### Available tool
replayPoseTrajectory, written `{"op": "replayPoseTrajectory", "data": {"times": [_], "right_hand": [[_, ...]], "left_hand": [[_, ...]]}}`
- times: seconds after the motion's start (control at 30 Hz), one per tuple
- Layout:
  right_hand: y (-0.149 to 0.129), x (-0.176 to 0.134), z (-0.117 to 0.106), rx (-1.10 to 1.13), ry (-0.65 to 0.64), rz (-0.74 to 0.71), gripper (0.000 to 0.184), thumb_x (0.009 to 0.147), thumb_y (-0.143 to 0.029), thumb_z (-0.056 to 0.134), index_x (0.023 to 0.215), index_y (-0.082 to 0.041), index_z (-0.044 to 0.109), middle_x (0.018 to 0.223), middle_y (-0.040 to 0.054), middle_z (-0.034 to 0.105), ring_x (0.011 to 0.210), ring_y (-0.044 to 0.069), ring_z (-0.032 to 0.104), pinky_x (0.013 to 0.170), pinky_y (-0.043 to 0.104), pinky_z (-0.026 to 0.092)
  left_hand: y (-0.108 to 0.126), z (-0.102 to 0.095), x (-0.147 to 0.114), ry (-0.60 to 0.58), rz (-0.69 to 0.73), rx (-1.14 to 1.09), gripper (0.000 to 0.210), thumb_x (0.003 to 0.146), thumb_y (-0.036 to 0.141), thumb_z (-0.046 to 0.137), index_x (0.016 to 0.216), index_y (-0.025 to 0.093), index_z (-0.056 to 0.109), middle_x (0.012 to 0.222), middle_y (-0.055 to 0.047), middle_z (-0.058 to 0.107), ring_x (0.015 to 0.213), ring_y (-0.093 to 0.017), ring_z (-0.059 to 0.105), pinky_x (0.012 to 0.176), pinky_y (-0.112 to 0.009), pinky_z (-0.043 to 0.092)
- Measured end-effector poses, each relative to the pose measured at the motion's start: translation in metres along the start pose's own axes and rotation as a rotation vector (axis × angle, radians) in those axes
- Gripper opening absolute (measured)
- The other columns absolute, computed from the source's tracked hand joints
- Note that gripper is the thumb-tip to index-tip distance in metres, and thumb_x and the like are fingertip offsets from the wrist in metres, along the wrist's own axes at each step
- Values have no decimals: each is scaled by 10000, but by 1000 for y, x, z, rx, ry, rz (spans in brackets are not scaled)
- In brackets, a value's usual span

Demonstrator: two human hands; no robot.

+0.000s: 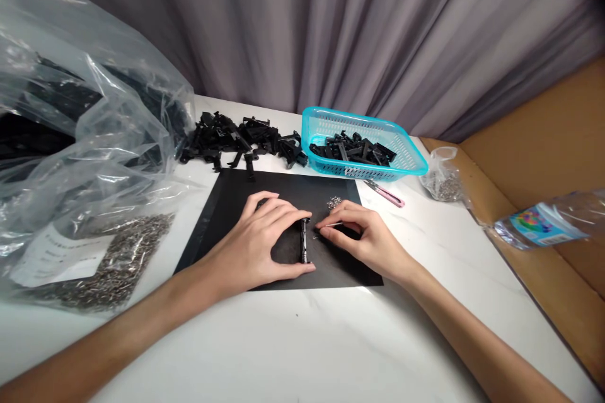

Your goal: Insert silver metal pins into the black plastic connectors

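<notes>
Narrow plastic part (304, 242): black. Small metal pieces (335, 203): silver. Flat rectangular mat (283, 187): plain black. Oblong plastic basket (418, 169): translucent turquoise, slotted pattern. Tabletop (331, 352): white, faint grey veining. Pleated fabric curtain (265, 25): mauve-grey. Slim hand tool (390, 195): pink handle. Bottle label (543, 224): blue, multicoloured print. Cardboard panel (534, 113): brown.

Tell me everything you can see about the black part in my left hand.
The black part is slim and plastic-looking, with glints along its uneven surface. It points away from you, above or on the black sheet; I can't tell whether they touch. Your left hand grips it end to end, thumb at the near end, a finger at the far one. Your right hand is beside it, not touching.
</notes>
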State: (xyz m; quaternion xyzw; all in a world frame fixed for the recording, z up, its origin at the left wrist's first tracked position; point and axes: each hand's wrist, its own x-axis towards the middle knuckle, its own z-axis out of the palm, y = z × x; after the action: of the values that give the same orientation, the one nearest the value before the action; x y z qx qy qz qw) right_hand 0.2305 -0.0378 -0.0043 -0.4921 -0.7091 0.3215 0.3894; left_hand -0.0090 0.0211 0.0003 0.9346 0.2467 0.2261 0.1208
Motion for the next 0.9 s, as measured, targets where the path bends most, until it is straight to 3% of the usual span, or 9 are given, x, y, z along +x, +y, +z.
{"op": "replayPoseTrajectory", "data": {"times": [0.2, 0.27, 0.47, 0.7, 0.9], "right_hand": [[-4, -6, -7, -272, -215, -193, 276, 1025, -291, 589, 1256, -276, 740, 1019, 70, 580, 924, 199, 611, 855, 386, 560], [-3, -7, -6, -327, -229, -238, 291, 1043, -275, 549, 1284, -261, 711, 1065, 88, 590, 959, 215, 613, 855, 397, 564], [0, -5, -3, -338, -156, -260, 214, 1065, -193, 466, 1093, -222, 676, 1093, 96, 649, 1001, 227, 624, 882, 404, 541], [-3, -2, -5, -156, -34, -162, 176, 1027, -208, 567, 1061, -247, 735, 1037, 63, 699, 950, 202, 667, 871, 374, 549], [3, 0, 2, -29, 76, -42, 159, 981, -257, 661, 1127, -249, 722, 989, 49, 760, 894, 208, 700, 717, 340, 530]], "left_hand": [[0, 1, 0, 8, -19, -16, 673, 793, 604, 774, 1317, 211, 623, 1204, -94, 701, 1209, -326, 582, 1134, -534, 323], [1, 1, 0, 9, -20, -14, 674, 792, 602, 776, 1317, 208, 623, 1210, -96, 698, 1220, -332, 574, 1131, -531, 326], [0, 0, -1, 3, 13, 1, 686, 806, 600, 769, 1326, 182, 607, 1199, -105, 699, 1187, -317, 605, 1140, -528, 313], [0, 1, 0, 8, -10, -26, 680, 791, 603, 777, 1321, 206, 622, 1200, -89, 709, 1188, -315, 614, 1148, -533, 314], [-2, 0, 0, -3, -8, -19, 688, 802, 630, 762, 1325, 213, 603, 1212, -86, 702, 1185, -297, 610, 1152, -526, 306]]}}
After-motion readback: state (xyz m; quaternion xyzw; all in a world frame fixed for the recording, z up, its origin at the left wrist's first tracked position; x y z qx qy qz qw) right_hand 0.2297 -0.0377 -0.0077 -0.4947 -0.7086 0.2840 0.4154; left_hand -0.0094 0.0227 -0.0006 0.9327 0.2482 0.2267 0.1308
